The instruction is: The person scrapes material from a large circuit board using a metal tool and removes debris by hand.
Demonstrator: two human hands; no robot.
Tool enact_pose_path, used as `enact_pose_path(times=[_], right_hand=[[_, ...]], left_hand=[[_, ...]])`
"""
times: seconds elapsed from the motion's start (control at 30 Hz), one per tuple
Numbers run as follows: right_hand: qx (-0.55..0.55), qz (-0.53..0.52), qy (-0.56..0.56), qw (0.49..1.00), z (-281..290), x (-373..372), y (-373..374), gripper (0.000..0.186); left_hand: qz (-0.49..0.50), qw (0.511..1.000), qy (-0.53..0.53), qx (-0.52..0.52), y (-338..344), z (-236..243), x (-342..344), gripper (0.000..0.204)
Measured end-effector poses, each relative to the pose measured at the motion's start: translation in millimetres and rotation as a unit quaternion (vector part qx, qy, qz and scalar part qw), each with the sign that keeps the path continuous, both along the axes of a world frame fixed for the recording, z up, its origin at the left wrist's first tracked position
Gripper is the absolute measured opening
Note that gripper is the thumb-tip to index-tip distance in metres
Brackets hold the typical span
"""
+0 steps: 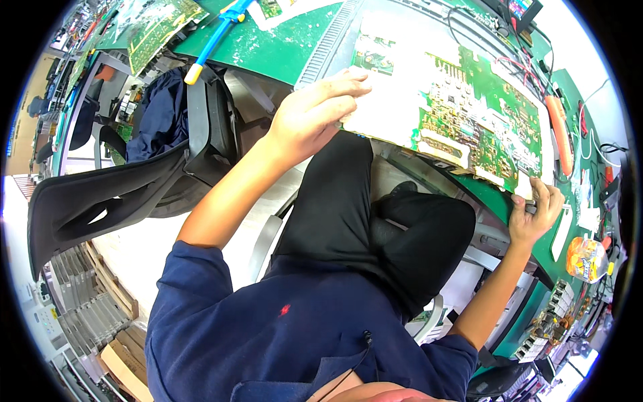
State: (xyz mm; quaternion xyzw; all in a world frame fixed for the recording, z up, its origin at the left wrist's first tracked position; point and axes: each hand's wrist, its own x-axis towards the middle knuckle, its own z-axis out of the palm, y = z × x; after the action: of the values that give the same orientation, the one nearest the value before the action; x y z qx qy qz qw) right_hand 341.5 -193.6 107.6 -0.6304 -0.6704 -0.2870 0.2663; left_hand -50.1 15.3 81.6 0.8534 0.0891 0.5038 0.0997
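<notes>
A large green circuit board (455, 107), crowded with small components, lies tilted across the front of the bench, its left part washed out by glare. My left hand (315, 110) grips its left edge, the fingers laid over the top and the thumb hidden beneath. At the board's near right corner, my right hand (536, 211) pinches the edge between thumb and fingers. Behind and under the board shows a grey metal panel (328, 43) with a slotted edge.
A green mat (268, 57) covers the bench. On it lie a blue and yellow tool (218, 40), an orange-handled tool (559, 134) and an orange-labelled container (586, 260). Another circuit board (161, 33) overhangs the far left edge. A black chair (201, 127) stands to my left.
</notes>
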Motion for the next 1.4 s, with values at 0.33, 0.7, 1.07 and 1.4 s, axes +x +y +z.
enact_pose_path(times=[0.33, 0.7, 1.07, 1.4], right_hand=[[-0.019, -0.012, 0.018, 1.000, 1.0, -4.4, -2.1, 0.060], [-0.162, 0.036, 0.299, 0.940, 72.6, -49.8, -2.2, 0.056], [-0.252, 0.186, 0.235, 0.920, 78.2, -139.4, 97.0, 0.018], [-0.277, 0.158, 0.072, 0.945, 81.3, -158.5, 112.8, 0.011]], left_hand=[[0.152, 0.944, -0.239, -0.170, -32.3, -41.8, 23.3, 0.050], [0.201, 0.972, -0.107, -0.064, -31.8, -70.0, 32.7, 0.065], [0.213, 0.958, -0.193, -0.016, -21.0, -86.4, 47.9, 0.069], [0.217, 0.967, -0.129, -0.022, -25.0, -81.7, 39.5, 0.081]])
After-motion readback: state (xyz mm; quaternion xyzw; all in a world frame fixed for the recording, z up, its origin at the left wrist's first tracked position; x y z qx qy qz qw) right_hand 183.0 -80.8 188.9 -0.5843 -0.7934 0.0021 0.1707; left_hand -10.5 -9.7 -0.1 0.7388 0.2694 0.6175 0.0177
